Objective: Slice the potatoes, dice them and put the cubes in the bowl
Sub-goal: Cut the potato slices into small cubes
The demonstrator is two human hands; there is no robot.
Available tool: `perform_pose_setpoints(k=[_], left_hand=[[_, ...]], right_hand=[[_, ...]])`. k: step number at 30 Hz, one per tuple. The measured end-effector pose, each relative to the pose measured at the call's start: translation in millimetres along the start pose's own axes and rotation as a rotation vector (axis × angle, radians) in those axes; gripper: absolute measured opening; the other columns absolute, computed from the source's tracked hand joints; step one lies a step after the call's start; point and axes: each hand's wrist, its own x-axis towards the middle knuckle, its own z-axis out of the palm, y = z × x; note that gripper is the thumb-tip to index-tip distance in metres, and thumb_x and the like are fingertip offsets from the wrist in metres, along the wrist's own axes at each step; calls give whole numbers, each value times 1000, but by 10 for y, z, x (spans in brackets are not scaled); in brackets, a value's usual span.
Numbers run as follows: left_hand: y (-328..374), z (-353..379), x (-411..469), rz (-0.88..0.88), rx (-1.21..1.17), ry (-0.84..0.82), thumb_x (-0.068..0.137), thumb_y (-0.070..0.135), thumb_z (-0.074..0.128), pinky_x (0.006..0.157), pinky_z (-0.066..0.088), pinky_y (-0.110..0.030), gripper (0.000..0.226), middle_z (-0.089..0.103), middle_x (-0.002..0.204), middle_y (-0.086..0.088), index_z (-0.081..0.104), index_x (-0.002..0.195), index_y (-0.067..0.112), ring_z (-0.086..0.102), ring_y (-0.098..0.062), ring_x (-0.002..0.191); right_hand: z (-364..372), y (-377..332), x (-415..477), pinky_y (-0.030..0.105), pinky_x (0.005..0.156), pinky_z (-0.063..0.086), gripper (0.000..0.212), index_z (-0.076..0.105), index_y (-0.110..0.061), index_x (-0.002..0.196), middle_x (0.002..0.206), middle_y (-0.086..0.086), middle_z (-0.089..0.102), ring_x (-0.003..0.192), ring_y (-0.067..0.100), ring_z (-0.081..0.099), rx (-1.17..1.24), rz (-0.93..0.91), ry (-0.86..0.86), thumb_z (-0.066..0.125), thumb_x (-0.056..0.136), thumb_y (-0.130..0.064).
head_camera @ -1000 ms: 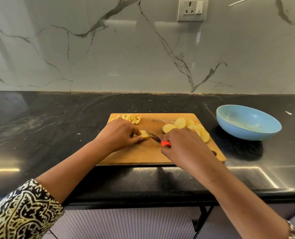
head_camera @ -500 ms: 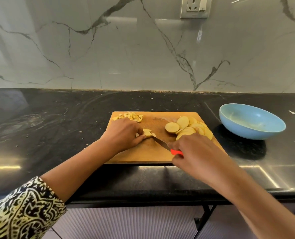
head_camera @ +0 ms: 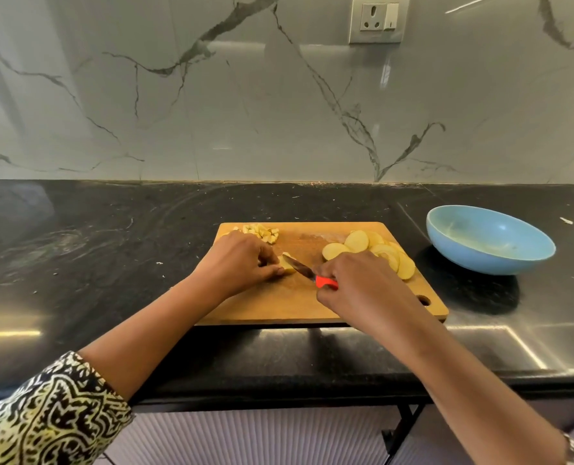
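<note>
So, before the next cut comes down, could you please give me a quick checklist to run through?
1. Grip: the right hand holds the knife by its red handle: ok.
2. Hold: the left hand pinches the potato piece on the cutting board: ok.
3. Safety: left fingertips clear of the blade: cannot tell, it lies right beside them.
4. Path: diced cubes sit aside at the board's far left: ok.
5. Target: blue bowl upright, right of the board: ok.
</note>
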Motion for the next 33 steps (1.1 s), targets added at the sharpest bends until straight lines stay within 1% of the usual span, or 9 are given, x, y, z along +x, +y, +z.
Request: perform_pose_setpoints(k=[4, 8, 11, 15, 18, 20, 23, 29, 33], left_hand=[[27, 11, 8, 30, 71, 3, 87, 43, 62, 80, 51, -20, 31, 72, 102, 5, 73, 107, 22, 64, -8, 86], [34, 18, 17, 39, 119, 11, 88, 44, 61, 79, 53, -23, 32, 72, 101, 5, 73, 108, 22, 64, -9, 85], [45, 26, 5, 53, 158, 14, 89, 45, 58, 79, 53, -25, 32, 72, 100, 5, 73, 107, 23, 63, -9, 84], [56, 27, -3, 60, 158, 15, 90, 44, 58, 77, 53, -26, 31, 72, 97, 3, 74, 104, 21, 63, -10, 81], [58, 26, -6, 59, 143, -1, 90, 43, 58, 80, 54, -27, 32, 73, 99, 3, 74, 104, 19, 64, -9, 82], [59, 7, -9, 52, 121, -14, 89, 41, 61, 81, 54, -24, 31, 72, 104, 3, 73, 106, 18, 64, -9, 85], [38, -47, -24, 21, 6, -29, 85, 35, 67, 76, 45, -10, 31, 70, 109, 4, 71, 109, 16, 60, -2, 85], [0, -59, -29, -12, -12, -24, 82, 36, 70, 75, 44, -10, 30, 71, 104, 5, 73, 106, 18, 60, -2, 82], [-9, -50, -17, -4, 10, -11, 83, 39, 68, 75, 45, -11, 29, 72, 100, 6, 74, 104, 20, 62, -4, 83]], right_hand=[[75, -27, 119, 30, 75, 52, 26, 67, -16, 114, 100, 1, 68, 86, 14, 59, -25, -18, 10, 56, 93, -25], [201, -61, 296, 25, 64, 42, 21, 67, -15, 108, 86, 0, 62, 77, 14, 56, 6, 1, 25, 57, 92, -26], [253, -76, 267, 23, 64, 39, 22, 66, -16, 111, 85, -3, 58, 76, 11, 54, 8, -1, 29, 56, 93, -26], [251, -61, -83, 26, 73, 50, 29, 61, -20, 122, 94, -4, 61, 84, 11, 57, -30, -27, 31, 52, 95, -25], [108, -51, -341, 25, 75, 50, 32, 59, -24, 126, 98, -5, 63, 86, 9, 58, -63, -34, -26, 51, 96, -27], [-64, 0, -415, 16, 64, 44, 30, 60, -29, 124, 87, -10, 61, 76, 4, 55, -61, -24, -79, 52, 95, -30], [-227, 44, -399, 15, 47, 33, 33, 59, -34, 126, 70, -13, 53, 59, 3, 47, -27, -8, -61, 53, 94, -30], [13, -45, -139, 13, 51, 32, 37, 58, -25, 131, 94, -7, 66, 63, 3, 48, 58, -2, 44, 54, 94, -27], [101, -97, -61, 22, 69, 50, 35, 60, -22, 128, 107, -4, 68, 79, 8, 58, 45, 1, 46, 55, 94, -25]])
